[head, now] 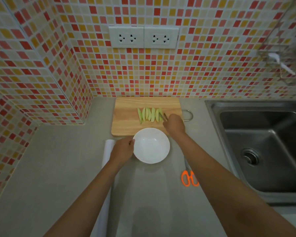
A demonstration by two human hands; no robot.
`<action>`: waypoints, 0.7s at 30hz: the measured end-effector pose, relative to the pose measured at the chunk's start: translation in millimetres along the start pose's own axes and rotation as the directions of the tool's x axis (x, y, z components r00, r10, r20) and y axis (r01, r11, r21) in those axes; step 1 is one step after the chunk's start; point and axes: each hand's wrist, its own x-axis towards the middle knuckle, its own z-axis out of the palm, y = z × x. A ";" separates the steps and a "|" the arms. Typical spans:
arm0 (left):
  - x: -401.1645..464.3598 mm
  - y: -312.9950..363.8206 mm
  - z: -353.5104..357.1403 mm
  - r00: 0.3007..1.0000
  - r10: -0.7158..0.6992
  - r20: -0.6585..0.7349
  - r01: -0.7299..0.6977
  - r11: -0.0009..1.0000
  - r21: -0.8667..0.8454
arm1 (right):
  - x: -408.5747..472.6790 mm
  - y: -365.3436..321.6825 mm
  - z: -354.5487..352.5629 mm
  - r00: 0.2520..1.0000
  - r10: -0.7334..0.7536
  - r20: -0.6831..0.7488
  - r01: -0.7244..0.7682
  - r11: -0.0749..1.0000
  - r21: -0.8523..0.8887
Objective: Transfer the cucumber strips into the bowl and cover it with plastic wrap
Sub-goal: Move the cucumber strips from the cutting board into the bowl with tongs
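Several pale green cucumber strips lie side by side on a wooden cutting board against the tiled wall. An empty white bowl stands on the counter, its far rim overlapping the board's front edge. My left hand grips the bowl's left rim. At the right end of the row, my right hand is closed around a thin dark utensil. Its tips touch the rightmost strip. What kind of utensil it is stays unclear. A white roll of plastic wrap lies left of the bowl, partly under my left arm.
Orange-handled scissors lie on the grey counter right of the bowl, partly under my right arm. A steel sink fills the right side. A tiled wall with two sockets stands behind the board, and a tiled corner juts out at the left.
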 end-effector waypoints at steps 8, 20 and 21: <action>1.4 -2.5 0.8 1.000 0.018 0.009 -0.018 1.000 -0.016 | -1.3 -11.0 7.2 1.000 0.008 -0.024 -0.011 0.990 -0.144; 2.3 -2.8 1.2 1.000 0.002 -0.004 -0.002 1.000 0.000 | -135.5 18.0 -12.0 0.985 -0.170 0.018 0.166 0.975 0.150; 2.1 -2.3 1.2 1.000 -0.006 -0.003 0.006 1.000 -0.014 | -143.5 22.9 -8.1 0.983 -0.174 0.060 0.166 0.979 0.119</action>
